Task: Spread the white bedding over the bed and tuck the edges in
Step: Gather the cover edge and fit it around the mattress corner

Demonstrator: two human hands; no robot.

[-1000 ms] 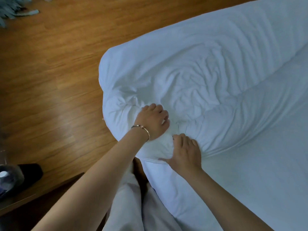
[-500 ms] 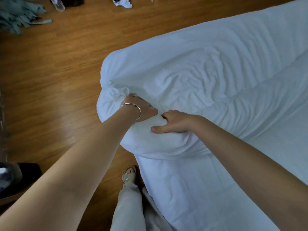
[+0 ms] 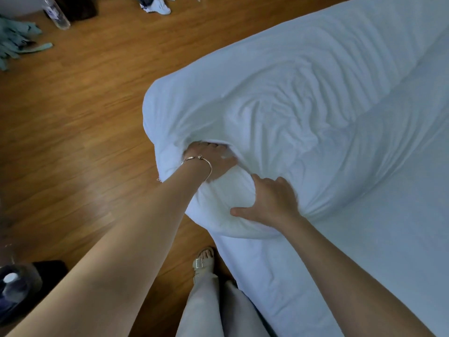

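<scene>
A thick white duvet (image 3: pixel 279 98) lies bunched and wrinkled along the near corner of the bed (image 3: pixel 388 239), its end hanging over the edge. My left hand (image 3: pixel 209 159), with a thin bracelet on the wrist, is pushed into a fold of the duvet, fingers buried in the fabric. My right hand (image 3: pixel 269 200) grips the rounded bulge of duvet just below it, thumb spread along the underside. The white fitted sheet covers the mattress on the right.
Wooden floor (image 3: pixel 73 130) stretches to the left. A plastic bottle (image 3: pixel 56 13), a shoe (image 3: pixel 155 6) and teal cloth (image 3: pixel 14 37) lie far off. A dark object with a bottle (image 3: pixel 17 285) sits bottom left. My sandalled foot (image 3: pixel 204 261) stands by the bed.
Both hands shifted up the duvet's corner and back down slightly; the left hand went deeper into a fold, and the right hand now clasps the bulge from the side.
</scene>
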